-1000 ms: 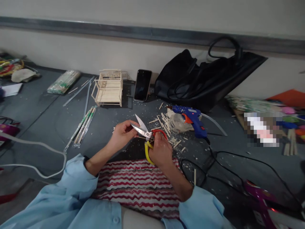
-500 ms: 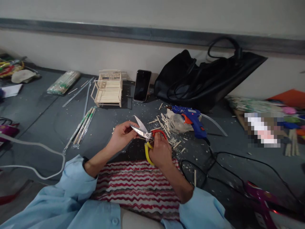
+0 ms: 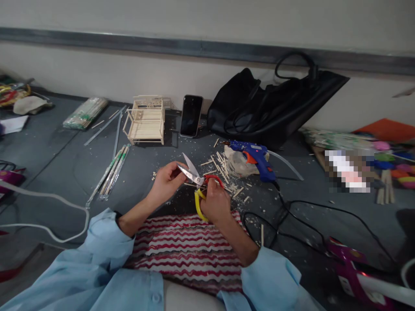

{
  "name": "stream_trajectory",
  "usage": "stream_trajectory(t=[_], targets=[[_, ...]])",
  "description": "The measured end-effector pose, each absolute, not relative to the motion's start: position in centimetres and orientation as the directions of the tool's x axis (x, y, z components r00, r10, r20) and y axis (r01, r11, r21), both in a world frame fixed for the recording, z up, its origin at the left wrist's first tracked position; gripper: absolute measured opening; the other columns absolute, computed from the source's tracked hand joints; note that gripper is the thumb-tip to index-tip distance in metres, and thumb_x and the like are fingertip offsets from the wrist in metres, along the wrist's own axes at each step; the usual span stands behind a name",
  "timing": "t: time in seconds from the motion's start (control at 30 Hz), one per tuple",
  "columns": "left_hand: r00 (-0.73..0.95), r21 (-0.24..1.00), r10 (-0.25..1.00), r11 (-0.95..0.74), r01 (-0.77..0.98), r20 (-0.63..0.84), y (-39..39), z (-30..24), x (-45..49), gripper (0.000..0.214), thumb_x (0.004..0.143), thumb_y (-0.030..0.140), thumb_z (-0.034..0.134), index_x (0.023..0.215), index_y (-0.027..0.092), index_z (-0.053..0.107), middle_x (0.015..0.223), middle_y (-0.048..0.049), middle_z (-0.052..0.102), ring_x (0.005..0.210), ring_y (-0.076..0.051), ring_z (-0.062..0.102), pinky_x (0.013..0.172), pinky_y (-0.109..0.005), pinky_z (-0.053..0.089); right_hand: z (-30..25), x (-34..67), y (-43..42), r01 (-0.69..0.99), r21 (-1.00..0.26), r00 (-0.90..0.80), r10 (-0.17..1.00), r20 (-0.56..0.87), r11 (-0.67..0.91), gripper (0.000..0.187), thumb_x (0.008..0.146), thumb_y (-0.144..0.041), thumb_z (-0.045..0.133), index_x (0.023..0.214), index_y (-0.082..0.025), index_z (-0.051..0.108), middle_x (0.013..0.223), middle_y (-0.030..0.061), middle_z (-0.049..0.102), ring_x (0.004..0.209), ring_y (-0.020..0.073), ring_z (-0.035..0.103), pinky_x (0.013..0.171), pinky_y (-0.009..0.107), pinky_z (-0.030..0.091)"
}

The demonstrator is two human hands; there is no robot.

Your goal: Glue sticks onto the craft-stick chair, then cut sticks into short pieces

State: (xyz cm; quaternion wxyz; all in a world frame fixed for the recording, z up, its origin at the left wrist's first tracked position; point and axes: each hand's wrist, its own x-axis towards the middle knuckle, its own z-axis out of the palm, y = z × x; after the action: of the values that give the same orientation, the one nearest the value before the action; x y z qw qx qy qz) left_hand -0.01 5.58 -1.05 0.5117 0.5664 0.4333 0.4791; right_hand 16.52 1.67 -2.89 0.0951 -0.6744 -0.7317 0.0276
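My right hand (image 3: 216,202) grips the handles of scissors (image 3: 193,176), one yellow and one red. Their blades stand apart and point up and left. My left hand (image 3: 166,183) is pinched closed beside the blade tips; whatever lies between its fingertips is too small to make out. Just beyond the scissors lie several short cut sticks (image 3: 221,165) among pale crumbs. A small chair-like frame made of thin sticks (image 3: 147,125) stands farther back.
A phone (image 3: 191,115) leans against the wall beside a black bag (image 3: 246,108). To the right lies a blue glue gun (image 3: 256,157) with a black cable. Wrapped sticks (image 3: 113,172) are on the left, near a packed bundle (image 3: 85,113). Striped cloth (image 3: 188,252) covers my lap.
The view has turned slightly to the right, so the bag and glue gun appear farther left. Both hands and the opened scissors keep nearly the same pose.
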Motion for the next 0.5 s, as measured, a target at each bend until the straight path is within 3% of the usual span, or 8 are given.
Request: stream_trajectory(t=[0.3, 0.5], targets=[[0.185, 0.990, 0.976, -0.125, 0.057, 0.112, 5.76, -1.44, -0.42, 0.016, 0.078, 0.029, 0.061, 0.087, 0.016, 0.064, 0.078, -0.0026, 0.065, 0.069, -0.013, 0.062, 0.066, -0.023, 0.049, -3.06, 16.68, 1.94, 0.979, -0.160, -0.091, 0.973, 0.211, 0.126, 0.028, 0.070, -0.020, 0.051, 0.097, -0.014, 0.048, 0.090, 0.0129, 0.061, 0.088, 0.0256, 0.057, 0.080, 0.034, 0.040], [0.188, 0.988, 0.973, -0.148, 0.054, 0.136, 5.71, -1.20, -0.40, 0.017, 0.079, 0.030, 0.059, 0.087, 0.016, 0.063, 0.077, -0.0021, 0.065, 0.068, -0.013, 0.061, 0.064, -0.023, 0.048, -3.28, 16.56, 1.93, 0.980, -0.174, -0.072, 0.986, 0.153, 0.098, 0.022, 0.073, -0.019, 0.049, 0.095, -0.014, 0.050, 0.081, 0.0098, 0.064, 0.078, 0.0221, 0.060, 0.070, 0.030, 0.041]])
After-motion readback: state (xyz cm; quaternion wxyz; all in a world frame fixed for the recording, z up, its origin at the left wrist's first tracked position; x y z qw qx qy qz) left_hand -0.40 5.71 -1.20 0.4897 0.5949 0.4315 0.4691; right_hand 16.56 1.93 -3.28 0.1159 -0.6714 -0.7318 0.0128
